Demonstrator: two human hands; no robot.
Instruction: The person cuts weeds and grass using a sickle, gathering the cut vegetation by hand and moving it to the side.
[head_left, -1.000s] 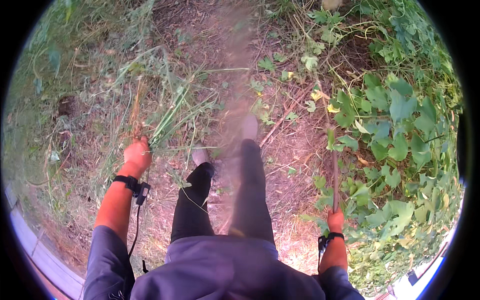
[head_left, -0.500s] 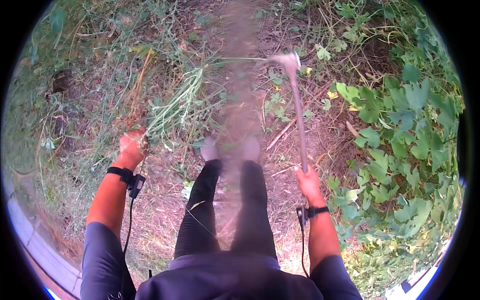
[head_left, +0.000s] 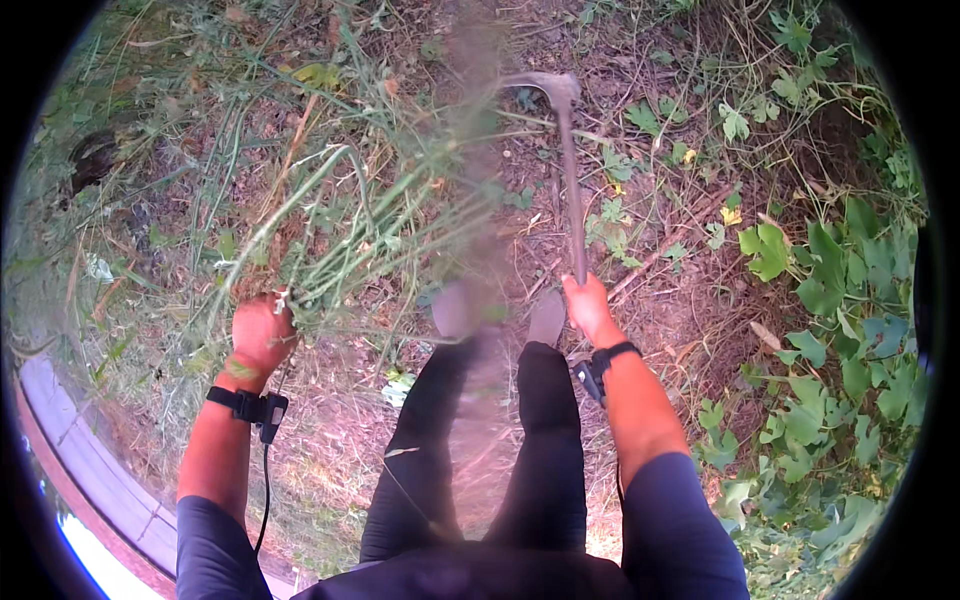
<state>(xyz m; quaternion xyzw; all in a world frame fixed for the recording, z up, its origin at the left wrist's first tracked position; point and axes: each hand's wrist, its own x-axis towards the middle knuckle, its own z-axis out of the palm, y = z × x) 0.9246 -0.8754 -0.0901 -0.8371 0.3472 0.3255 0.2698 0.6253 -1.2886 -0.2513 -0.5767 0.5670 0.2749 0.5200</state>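
A bunch of long green weed stems (head_left: 360, 235) is gripped in my left hand (head_left: 266, 335), its fingers closed round the base end. The stems fan out up and to the right, toward the middle of the view. My right hand (head_left: 590, 308) is closed on the handle of a sickle (head_left: 571, 190). The tool points away from me, and its curved blade bends to the left at the far end. Part of the blade tip is lost behind a blurred vertical band. Both my shoes (head_left: 546, 318) stand on the ground between my hands.
Leafy green vines (head_left: 815, 400) spread over the right side. Tangled weeds (head_left: 160, 200) cover the left and far ground. Dry stalks and litter lie on the brown soil (head_left: 650, 330). A pale paved edge (head_left: 95, 450) curves along the lower left.
My right hand and the sickle have moved away from me and slightly left. The weed bunch in my left hand has spread wider, and that hand sits a little lower in view.
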